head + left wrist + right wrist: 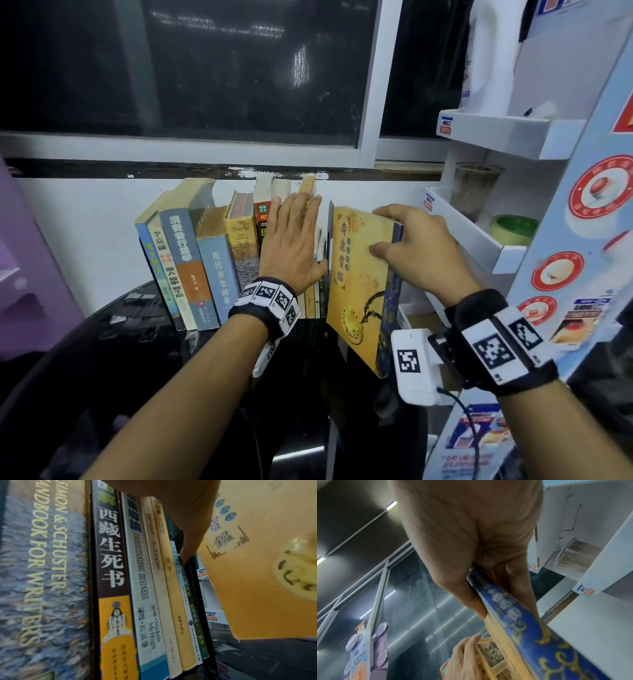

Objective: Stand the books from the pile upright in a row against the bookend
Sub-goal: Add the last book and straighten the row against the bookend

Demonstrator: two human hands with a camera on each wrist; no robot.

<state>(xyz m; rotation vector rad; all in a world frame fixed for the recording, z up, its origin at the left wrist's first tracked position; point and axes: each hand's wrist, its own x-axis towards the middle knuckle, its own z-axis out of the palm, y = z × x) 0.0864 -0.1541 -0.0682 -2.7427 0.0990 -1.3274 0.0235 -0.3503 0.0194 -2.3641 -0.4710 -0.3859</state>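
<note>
A row of books (205,267) stands on the black table (137,359) against the white wall; the leftmost ones lean right. My left hand (296,233) lies flat with straight fingers on the spines at the row's right end, and its thumb (187,551) touches the top of the thin books (185,601). A thin dark upright plate (196,595) stands just right of them. My right hand (411,246) grips a yellow book with a blue spine (359,291) by its top, thumb on the cover. The yellow book (257,574) is tilted, right of the row and apart from it.
A white display shelf (496,253) stands close on the right, holding a plastic cup (474,192) and a tape roll (513,229). A purple object (27,257) sits at the left. A dark window runs behind the wall ledge.
</note>
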